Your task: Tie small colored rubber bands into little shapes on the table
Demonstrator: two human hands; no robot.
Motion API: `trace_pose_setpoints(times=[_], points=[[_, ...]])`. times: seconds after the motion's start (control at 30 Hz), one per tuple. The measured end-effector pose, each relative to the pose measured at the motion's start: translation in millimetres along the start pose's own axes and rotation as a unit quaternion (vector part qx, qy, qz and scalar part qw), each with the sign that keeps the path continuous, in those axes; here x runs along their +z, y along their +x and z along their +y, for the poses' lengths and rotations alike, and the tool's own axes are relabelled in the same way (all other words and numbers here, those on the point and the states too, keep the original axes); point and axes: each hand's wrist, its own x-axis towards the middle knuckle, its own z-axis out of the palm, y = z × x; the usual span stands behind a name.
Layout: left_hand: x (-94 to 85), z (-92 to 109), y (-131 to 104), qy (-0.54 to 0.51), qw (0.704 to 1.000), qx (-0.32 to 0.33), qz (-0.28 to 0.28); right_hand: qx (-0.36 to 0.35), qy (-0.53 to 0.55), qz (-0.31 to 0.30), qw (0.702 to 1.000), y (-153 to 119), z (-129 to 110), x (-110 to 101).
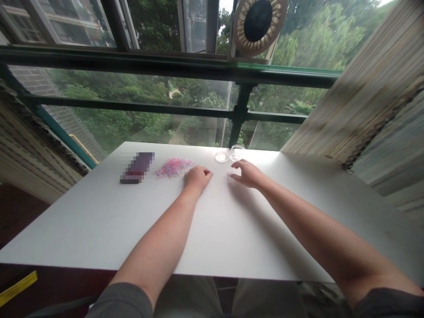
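Note:
My left hand (198, 177) rests on the white table with its fingers curled closed; whatever they may hold is too small to make out. Just beyond it on the left lies a loose pile of thin pink, purple and bluish pieces (174, 167), too fine to name. My right hand (247, 173) hovers over the table with thumb and fingers apart and nothing seen between them. A few faint pinkish bits (229, 175) lie by its fingertips. Behind it stands a clear round container (237, 151), with a clear round lid (221, 157) lying flat to its left.
A dark, pixelated oblong object (138, 168) lies at the left of the white table (212, 238). Green railings (198, 110) and a window run along the far edge. Curtains hang at the left and right (357, 88). A round ornate-rimmed object (260, 26) stands at the window.

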Motion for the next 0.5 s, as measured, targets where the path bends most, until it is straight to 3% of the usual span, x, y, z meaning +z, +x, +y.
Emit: trace_pose_setpoints(times=[0.13,0.27,0.4,0.5], points=[[-6.6,-2,-4,-0.014,1.0,0.011,0.014,-0.023,0.054,0.029,0.998,-28,-14,6],[-37.0,-29,-1,-0.02,0.998,0.021,0.061,-0.029,0.095,0.037,0.994,-68,-20,11],[-75.2,-74,0,0.033,0.99,-0.009,0.136,-0.018,0.123,-0.066,0.99,-90,-27,8],[-83.6,-90,-1,0.075,0.982,0.004,0.171,-0.031,0.12,-0.126,0.984,-87,-35,5]])
